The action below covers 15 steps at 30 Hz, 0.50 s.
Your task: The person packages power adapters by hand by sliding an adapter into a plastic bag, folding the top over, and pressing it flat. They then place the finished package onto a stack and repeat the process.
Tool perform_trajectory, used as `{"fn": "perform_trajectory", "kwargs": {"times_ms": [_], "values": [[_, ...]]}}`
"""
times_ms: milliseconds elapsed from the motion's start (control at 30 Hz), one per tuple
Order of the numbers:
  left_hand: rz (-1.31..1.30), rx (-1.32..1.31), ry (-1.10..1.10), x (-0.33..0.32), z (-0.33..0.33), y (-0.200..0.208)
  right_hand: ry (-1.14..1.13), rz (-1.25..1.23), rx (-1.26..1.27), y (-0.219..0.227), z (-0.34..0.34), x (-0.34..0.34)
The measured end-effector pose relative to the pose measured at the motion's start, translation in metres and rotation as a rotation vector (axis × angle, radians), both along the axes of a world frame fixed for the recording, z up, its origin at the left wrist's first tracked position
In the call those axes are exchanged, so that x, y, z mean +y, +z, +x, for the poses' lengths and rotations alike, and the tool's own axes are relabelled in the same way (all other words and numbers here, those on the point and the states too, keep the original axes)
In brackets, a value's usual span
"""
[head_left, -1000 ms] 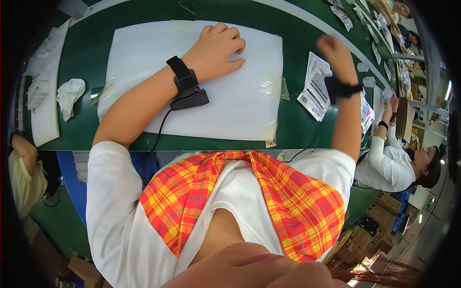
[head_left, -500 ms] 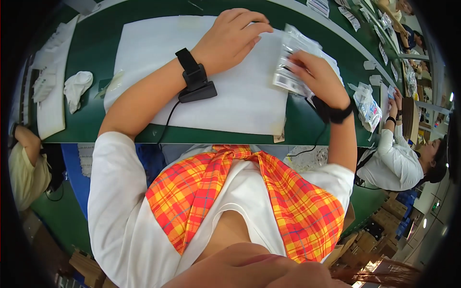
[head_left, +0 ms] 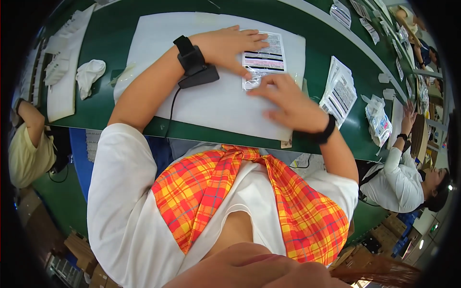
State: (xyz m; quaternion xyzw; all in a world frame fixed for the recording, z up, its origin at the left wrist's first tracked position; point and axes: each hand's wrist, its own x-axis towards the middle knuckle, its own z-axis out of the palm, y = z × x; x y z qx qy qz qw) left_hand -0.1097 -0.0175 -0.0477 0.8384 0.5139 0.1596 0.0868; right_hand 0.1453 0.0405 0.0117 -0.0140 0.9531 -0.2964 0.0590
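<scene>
A flat printed pouch (head_left: 269,54) with a clear lower end lies on the white mat (head_left: 192,113). My left hand (head_left: 225,47) rests over its left side, palm down with the fingers spread. At the clear end is my right hand (head_left: 293,103), slightly blurred, its bent forefinger at the plastic and the thumb held apart. Whether the right fingertips press on the pouch or only hover is hard to see. Right of the mat lies a stack of similar printed pouches (head_left: 340,91), by my right wrist.
A crumpled white cloth (head_left: 90,77) lies left of the mat. At the right are a bundled plastic bag (head_left: 378,120) and a person in white (head_left: 401,185) at work. Another person's arm (head_left: 31,120) is at the far left. A pale rail (head_left: 331,29) crosses the green table (head_left: 317,48).
My right hand has come left from the bunch of pouches to the mat. A single pouch now lies flat there under my left hand, and the stack lies at the right.
</scene>
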Motion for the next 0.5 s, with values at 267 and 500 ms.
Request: {"fn": "perform_trajectory", "kwargs": {"times_ms": [267,500], "values": [[-0.197,0.205,0.326,-0.006,0.051,0.051,0.196,-0.126,-0.159,0.034,0.014,0.019],[0.261,-0.202,0.208,-0.015,0.03,0.003,-0.492,-0.584,0.279,-0.015,-0.195,0.187]]}}
